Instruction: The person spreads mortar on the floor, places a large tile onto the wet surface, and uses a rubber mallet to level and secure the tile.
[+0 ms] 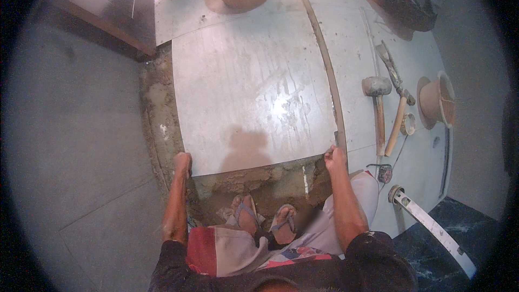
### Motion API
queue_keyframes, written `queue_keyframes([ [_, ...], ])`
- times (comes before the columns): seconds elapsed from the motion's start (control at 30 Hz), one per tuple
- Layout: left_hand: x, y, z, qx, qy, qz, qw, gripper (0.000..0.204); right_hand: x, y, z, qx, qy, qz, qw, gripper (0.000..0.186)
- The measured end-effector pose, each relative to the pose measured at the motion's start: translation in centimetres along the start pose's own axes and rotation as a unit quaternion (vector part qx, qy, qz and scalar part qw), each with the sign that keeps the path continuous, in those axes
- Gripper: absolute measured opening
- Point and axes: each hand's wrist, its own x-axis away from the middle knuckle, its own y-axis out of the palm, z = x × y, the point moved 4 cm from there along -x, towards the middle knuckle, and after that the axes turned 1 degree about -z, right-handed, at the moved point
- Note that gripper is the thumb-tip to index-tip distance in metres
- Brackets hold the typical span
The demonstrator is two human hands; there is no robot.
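Head view: left hand (183, 165) and right hand (336, 158) curled at white tile's (243, 92) near corners, grip can't tell; best shift both evenly, gap beside brown strip (322, 48) straight.

Tile (232, 92) large, pale, glossy, streaked with smudges; it lies face up, roughly flat; left and near edges border rough brown mortar (265, 178); right edge runs beside a brown strip (320, 38).

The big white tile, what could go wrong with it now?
The left hand and right hand are by the tile's near corners, so they might get pinched. The sandalled feet are close to its near edge, so they might get hurt if it slips.
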Motion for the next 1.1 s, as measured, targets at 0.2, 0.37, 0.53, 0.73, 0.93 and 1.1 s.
queue_keyframes([
  [0.2,3.7,-2.2,2.7,0.051,0.016,0.038,0.998,0.022,1.2,-0.1,0.1,-0.001,-0.001,-0.019,1.0,0.004],
  [0.37,7.1,-5.6,6.1,0.001,-0.005,0.007,1.0,0.024,7.0,0.2,-2.4,-0.015,-0.031,0.023,0.999,0.006],
  [0.53,7.7,-8.5,7.8,-0.001,0.102,0.003,0.995,0.031,11.4,0.7,-5.7,-0.046,-0.032,0.019,0.998,0.008],
  [0.73,7.5,-14.0,8.1,-0.149,0.166,0.055,0.973,0.031,17.0,2.1,-9.3,-0.102,-0.066,-0.054,0.991,0.01],
  [0.93,17.9,-20.5,20.3,0.118,0.106,0.032,0.987,0.049,22.5,4.3,-16.1,-0.079,-0.122,-0.158,0.977,0.014],
  [1.1,24.2,-24.3,26.0,-0.03,0.299,0.081,0.95,0.064,28.7,8.7,-21.5,-0.084,-0.19,-0.221,0.953,0.013],
])
